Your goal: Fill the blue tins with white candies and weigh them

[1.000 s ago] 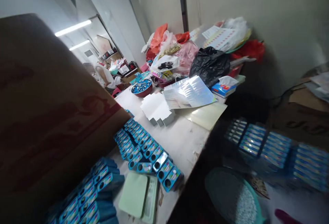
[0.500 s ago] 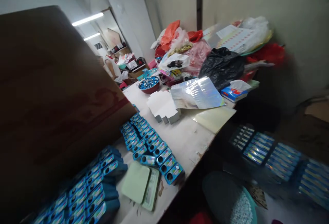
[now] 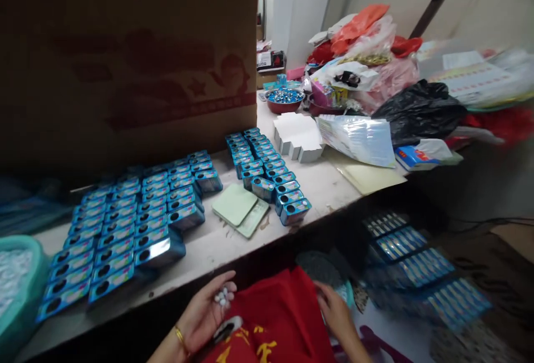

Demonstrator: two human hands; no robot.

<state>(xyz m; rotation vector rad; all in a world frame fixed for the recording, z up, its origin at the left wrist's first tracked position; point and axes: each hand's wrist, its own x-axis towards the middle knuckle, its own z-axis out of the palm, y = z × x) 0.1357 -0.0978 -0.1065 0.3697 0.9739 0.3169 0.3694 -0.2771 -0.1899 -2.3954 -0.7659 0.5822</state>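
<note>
My left hand (image 3: 211, 310) is palm up and cupped around several small white pellets (image 3: 223, 296). A gold bangle circles that wrist. My right hand (image 3: 336, 313) is by the right edge of a red apron (image 3: 283, 313) with yellow lettering; its fingers are curled, their tips partly hidden, and I cannot make out what they hold. Ahead on the white table (image 3: 246, 254), blue tins (image 3: 154, 218) stand in rows, each with a dark round spot on top. A pale green kitchen scale (image 3: 236, 204) lies between two groups of tins.
A turquoise basin (image 3: 31, 285) of white pellets stands at the left. A large cardboard box (image 3: 125, 74) rises behind the tins. White card cutouts (image 3: 298, 132), shiny sheets (image 3: 356, 138) and a bowl of blue pieces (image 3: 284, 100) lie farther back. More blue packs (image 3: 425, 268) sit low at the right.
The view has levelled and swung left and down, showing more tins and the turquoise basin. Both hands and the red apron have come into view.
</note>
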